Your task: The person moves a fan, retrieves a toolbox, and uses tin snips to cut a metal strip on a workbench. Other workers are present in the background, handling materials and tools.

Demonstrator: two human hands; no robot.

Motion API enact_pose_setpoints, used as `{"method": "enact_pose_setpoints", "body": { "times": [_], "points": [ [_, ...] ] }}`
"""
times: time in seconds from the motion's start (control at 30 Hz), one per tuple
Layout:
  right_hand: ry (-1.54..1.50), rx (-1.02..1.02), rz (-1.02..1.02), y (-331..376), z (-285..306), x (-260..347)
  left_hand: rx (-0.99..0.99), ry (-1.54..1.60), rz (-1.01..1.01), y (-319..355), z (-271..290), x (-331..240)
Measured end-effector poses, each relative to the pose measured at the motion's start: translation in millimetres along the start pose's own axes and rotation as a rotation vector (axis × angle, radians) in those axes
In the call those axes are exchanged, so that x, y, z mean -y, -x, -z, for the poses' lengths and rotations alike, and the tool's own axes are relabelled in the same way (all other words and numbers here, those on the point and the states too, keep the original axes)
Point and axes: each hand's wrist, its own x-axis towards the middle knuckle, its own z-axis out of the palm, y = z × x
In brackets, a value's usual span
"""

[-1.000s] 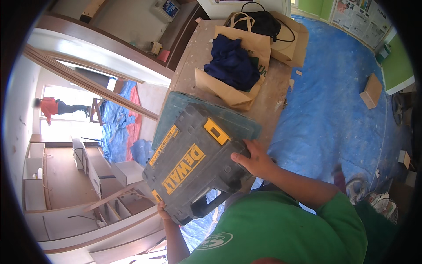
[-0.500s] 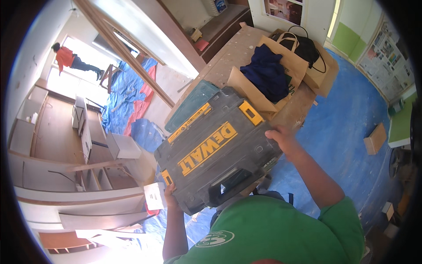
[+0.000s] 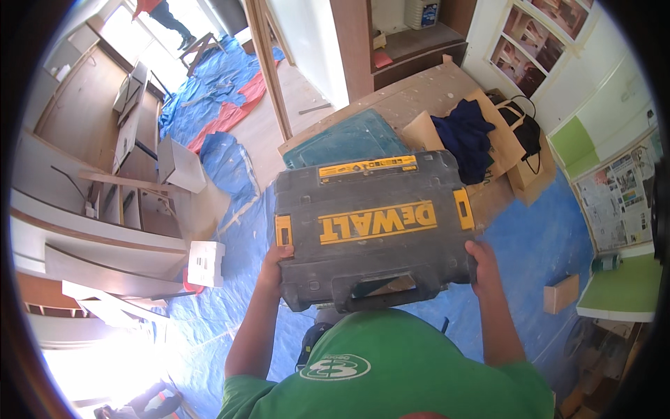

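Dark grey plastic with yellow latches fills the middle of my view: a tool case [image 3: 373, 230], held flat in front of the chest with its carry handle toward the body. My left hand [image 3: 274, 260] is closed around the case's lower left corner, thumb on the lid by a yellow latch. My right hand [image 3: 481, 262] clasps the lower right corner the same way, fingers wrapped under the edge. The case hangs in the air over the blue floor sheeting [image 3: 502, 230], touching nothing else.

Just beyond its far edge lies a teal case [image 3: 349, 140] on a low wooden board [image 3: 419, 94], with a brown paper bag [image 3: 499, 140] holding dark blue cloth [image 3: 464, 136] beside it. A small white box [image 3: 206, 264] sits on the sheeting to the left, well apart.

To carry this well, I would keep both grips level so the weight does not tip toward either side, and keep the case close to the body. The latches look shut, though I cannot be sure from this angle, so I would avoid tilting the lid downward. A wood block [image 3: 560, 293] lies to the right; I would watch my footing there.
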Motion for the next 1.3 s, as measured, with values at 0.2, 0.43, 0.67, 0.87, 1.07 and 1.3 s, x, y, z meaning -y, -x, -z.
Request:
{"method": "enact_pose_setpoints", "body": {
  "times": [0.2, 0.43, 0.67, 0.87, 1.07, 1.3],
  "points": [
    [-0.023, -0.070, 0.042, 17, -1, -7, 0.062, -0.012, -0.019, -4, 0, -8],
    [-0.051, -0.126, 0.067, 29, -2, -12, 0.129, -0.046, 0.000, -18, -1, -14],
    [-0.036, -0.154, 0.068, 26, 0, -19, 0.122, -0.041, 0.039, -38, 10, 0],
    [-0.046, -0.141, 0.079, 22, 5, -25, 0.167, -0.077, 0.036, -41, 19, 3],
    [-0.065, -0.074, 0.025, 18, 16, -21, -0.073, -0.142, 0.032, -21, 14, 3],
    [-0.067, 0.119, -0.022, 5, 21, -14, 0.043, -0.124, 0.024, 8, 14, 15]
  ]
}}
